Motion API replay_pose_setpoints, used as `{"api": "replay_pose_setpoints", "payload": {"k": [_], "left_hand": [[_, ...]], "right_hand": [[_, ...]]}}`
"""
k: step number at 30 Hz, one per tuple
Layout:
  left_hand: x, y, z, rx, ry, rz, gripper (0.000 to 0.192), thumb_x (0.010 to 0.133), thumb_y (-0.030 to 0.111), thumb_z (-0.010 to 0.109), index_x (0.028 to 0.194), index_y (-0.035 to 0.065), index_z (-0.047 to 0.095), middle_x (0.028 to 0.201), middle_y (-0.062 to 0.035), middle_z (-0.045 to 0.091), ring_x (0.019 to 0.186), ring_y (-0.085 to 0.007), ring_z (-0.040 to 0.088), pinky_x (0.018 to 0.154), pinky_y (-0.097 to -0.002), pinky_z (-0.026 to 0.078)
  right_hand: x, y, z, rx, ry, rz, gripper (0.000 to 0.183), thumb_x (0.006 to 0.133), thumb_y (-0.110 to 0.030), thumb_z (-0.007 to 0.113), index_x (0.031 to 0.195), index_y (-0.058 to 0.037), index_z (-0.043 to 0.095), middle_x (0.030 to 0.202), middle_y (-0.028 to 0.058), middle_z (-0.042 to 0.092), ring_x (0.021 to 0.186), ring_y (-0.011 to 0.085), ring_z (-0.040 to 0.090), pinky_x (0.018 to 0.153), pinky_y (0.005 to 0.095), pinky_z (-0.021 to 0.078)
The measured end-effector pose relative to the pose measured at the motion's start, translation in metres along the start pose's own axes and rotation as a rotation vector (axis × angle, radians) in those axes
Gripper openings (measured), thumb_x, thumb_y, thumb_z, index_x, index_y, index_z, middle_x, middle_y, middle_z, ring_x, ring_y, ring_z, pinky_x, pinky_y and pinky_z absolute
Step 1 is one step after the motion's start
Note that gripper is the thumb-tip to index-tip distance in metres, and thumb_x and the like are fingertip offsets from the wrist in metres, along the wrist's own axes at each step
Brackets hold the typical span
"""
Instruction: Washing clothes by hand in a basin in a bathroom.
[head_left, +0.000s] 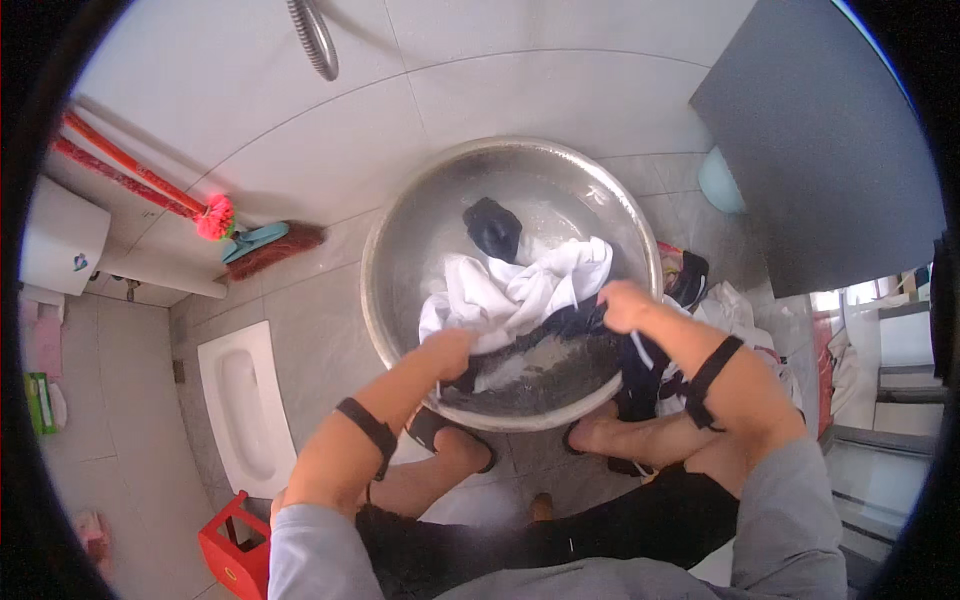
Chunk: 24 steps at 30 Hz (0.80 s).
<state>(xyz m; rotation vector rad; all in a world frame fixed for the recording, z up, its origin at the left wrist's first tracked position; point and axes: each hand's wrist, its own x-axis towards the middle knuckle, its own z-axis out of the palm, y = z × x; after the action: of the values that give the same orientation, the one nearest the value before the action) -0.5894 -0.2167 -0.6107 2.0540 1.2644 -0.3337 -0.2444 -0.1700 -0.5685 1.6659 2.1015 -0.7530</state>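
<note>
A large round metal basin (373, 300) sits on the floor in front of me with water in it. White wet cloth (517, 289) lies bunched in its middle, and a dark bundled cloth (495, 229) rests just beyond. A dark garment (566, 321) stretches across the near part of the basin between my hands. My right hand (626, 304) grips it by the right rim, where dark fabric and a light cord also hang. My left hand (450, 352) is closed around the garment's other end near the left rim; its fingers are partly hidden.
A pile of clothes (735, 315) lies on the tiles right of the basin. A squat toilet (249, 405) is set in the floor at left, with a red stool (238, 544) nearer. A broom (274, 247) leans at the wall. A grey panel (817, 150) stands at right.
</note>
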Motion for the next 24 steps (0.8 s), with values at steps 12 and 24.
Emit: {"api": "replay_pose_setpoints", "payload": {"k": [12,24], "left_hand": [[-0.066,0.066,-0.147,-0.106,0.332,-0.129,0.032,0.081,0.009,0.060,0.112,0.0105,0.070,0.107,-0.0216,0.069,0.105,-0.0382,0.065,0.091,-0.0440,0.051],[0.003,0.025,-0.056,0.370,-0.025,-0.115,0.083,0.068,0.041,0.084,0.141,0.0265,0.047,0.140,-0.0146,0.048,0.127,-0.0363,0.052,0.094,-0.0479,0.053]], "right_hand": [[-0.025,-0.049,-0.152,0.353,0.459,0.004,0.043,0.074,-0.014,0.066,0.116,-0.0053,0.067,0.108,0.0196,0.066,0.102,0.0348,0.063,0.090,0.0405,0.0505],[0.088,-0.104,0.048,-0.043,0.167,-0.273,0.097,0.066,-0.022,0.084,0.149,-0.0285,0.036,0.162,0.0083,0.017,0.145,0.0437,0.020,0.114,0.0541,0.0314]]}}
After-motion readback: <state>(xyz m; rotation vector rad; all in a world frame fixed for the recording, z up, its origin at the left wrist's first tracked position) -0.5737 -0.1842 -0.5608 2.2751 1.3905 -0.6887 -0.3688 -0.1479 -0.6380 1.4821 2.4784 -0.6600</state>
